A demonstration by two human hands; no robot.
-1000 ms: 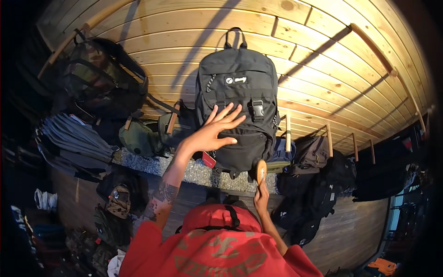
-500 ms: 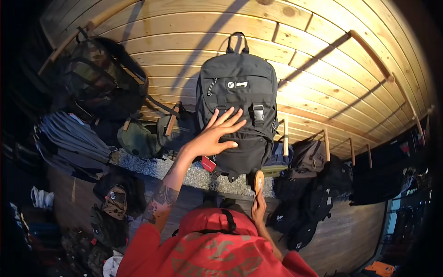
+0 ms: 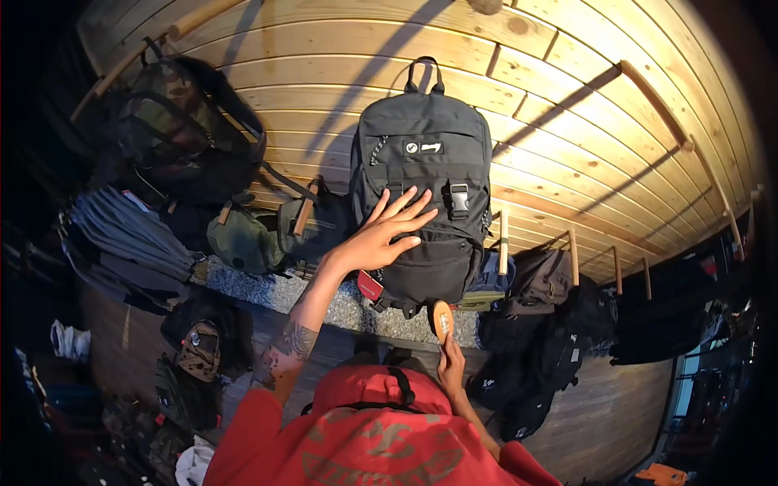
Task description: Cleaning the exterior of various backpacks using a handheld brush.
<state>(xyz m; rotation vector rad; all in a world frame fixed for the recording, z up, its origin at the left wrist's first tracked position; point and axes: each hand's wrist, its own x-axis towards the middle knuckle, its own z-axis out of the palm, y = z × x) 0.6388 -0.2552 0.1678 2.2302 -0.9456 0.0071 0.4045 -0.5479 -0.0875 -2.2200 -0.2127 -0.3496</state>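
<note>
A black backpack (image 3: 425, 125) with a white-marked patch and a buckle hangs upright on the wooden plank wall (image 3: 284, 93). My left hand (image 3: 381, 231) lies spread on its front, fingers apart. A red tag (image 3: 369, 283) dangles at its lower left. Below the backpack's lower right edge, my right hand (image 3: 450, 364) is closed on an oval wooden brush (image 3: 442, 320), whose back faces up; whether its bristles touch the bag is unclear.
Wooden pegs (image 3: 658, 105) carry a camouflage backpack (image 3: 170, 121), grey folded-looking garments (image 3: 130, 243) and other dark bags (image 3: 523, 373). A pebbled ledge (image 3: 324, 312) runs below. More bags (image 3: 198, 352) stand low at left.
The brush and my right hand have moved down and slightly left along the backpack's lower edge. My left hand stays spread on the bag. The backpack appears slightly shifted in view.
</note>
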